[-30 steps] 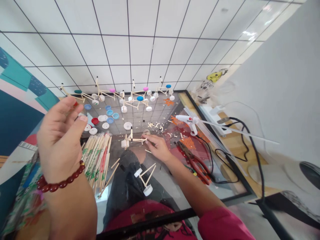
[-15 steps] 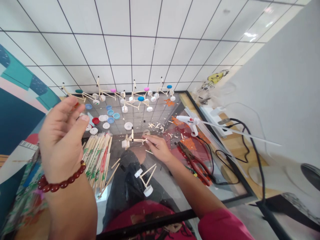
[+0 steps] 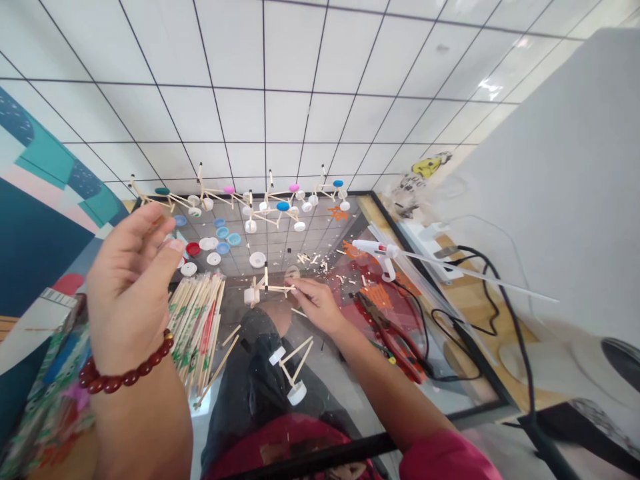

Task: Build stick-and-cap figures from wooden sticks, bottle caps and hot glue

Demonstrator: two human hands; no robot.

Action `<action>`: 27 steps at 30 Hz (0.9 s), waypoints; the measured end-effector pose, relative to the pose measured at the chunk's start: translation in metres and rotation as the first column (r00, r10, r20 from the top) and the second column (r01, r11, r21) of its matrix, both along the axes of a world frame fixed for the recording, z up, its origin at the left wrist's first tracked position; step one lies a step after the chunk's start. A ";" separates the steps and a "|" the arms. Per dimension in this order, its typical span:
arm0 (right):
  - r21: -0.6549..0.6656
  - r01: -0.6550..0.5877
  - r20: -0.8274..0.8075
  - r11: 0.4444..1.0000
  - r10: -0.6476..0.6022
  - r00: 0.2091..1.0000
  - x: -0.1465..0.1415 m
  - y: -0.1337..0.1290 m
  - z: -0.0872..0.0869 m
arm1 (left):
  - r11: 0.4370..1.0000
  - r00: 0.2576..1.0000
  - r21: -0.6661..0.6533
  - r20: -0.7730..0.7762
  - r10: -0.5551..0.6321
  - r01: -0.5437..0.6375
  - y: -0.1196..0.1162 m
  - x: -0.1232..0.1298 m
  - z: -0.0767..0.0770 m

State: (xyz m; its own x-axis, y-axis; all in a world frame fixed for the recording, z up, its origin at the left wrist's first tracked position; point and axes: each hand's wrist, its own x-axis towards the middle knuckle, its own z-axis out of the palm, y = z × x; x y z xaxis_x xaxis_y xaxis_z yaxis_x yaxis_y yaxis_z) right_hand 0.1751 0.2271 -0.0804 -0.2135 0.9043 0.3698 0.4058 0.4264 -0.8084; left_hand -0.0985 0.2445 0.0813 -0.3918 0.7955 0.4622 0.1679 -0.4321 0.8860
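Note:
My left hand (image 3: pixel 133 290), with a dark red bead bracelet (image 3: pixel 127 373) at the wrist, is raised at the left. Its fingers are loosely curled and apart from the thumb, with no held thing plainly visible. In the middle, my right hand (image 3: pixel 316 301) pinches the right end of a small wooden stick frame (image 3: pixel 275 289). That frame has a white bottle cap (image 3: pixel 250 296) at its left end and a black-tipped stick standing upright. Nearer me lies another stick frame (image 3: pixel 287 365) with two white caps as wheels.
Several finished stick models (image 3: pixel 270 213) line the back. Loose caps (image 3: pixel 221 233) lie behind packed chopsticks (image 3: pixel 197 320). A white glue gun (image 3: pixel 375 250), red-handled pliers (image 3: pixel 387 333) and a black cable (image 3: pixel 515 313) occupy the right. Small wood scraps (image 3: pixel 307 259) are scattered on the glass table.
The view has tilted slightly, so things sit a little lower. My left hand has shifted slightly right; my right hand keeps its pinch on the stick frame.

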 end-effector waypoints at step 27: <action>-0.013 -0.012 -0.003 1.000 0.012 1.000 0.003 0.000 -0.003 | 0.999 0.994 0.029 0.103 -0.038 0.035 -0.024 0.021 0.031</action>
State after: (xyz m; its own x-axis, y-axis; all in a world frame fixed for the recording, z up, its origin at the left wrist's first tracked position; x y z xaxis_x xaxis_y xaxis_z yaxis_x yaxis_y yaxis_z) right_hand 0.1784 0.2268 -0.0832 -0.2232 0.9063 0.3588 0.3986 0.4208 -0.8149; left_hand -0.0774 0.2205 0.1121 -0.4096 0.7980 0.4421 0.0590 -0.4604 0.8857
